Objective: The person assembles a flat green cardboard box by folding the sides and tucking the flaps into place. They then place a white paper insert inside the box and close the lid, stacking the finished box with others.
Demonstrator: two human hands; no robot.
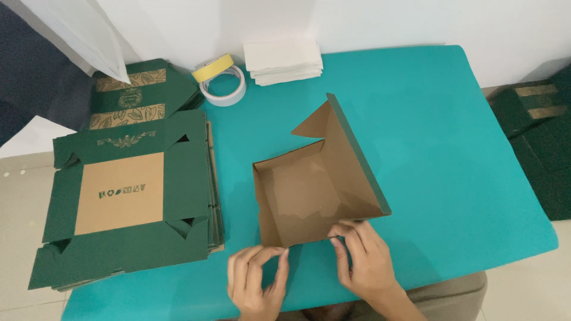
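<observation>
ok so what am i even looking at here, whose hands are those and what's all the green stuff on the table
This is one picture from a camera worn on a person's head, looking down at their own two bare hands; there is no machine. The left hand and right hand both pinch the near edge of a half-folded cardboard box, brown inside and dark green outside, with its lid flap standing up at the back right. It sits on a teal table. To the left lies a stack of flat green box blanks, not yet folded. At the back are two rolls of tape, one yellow leaning on a white one, and a pile of white paper sheets. More green boxes show off the table's right edge.
</observation>
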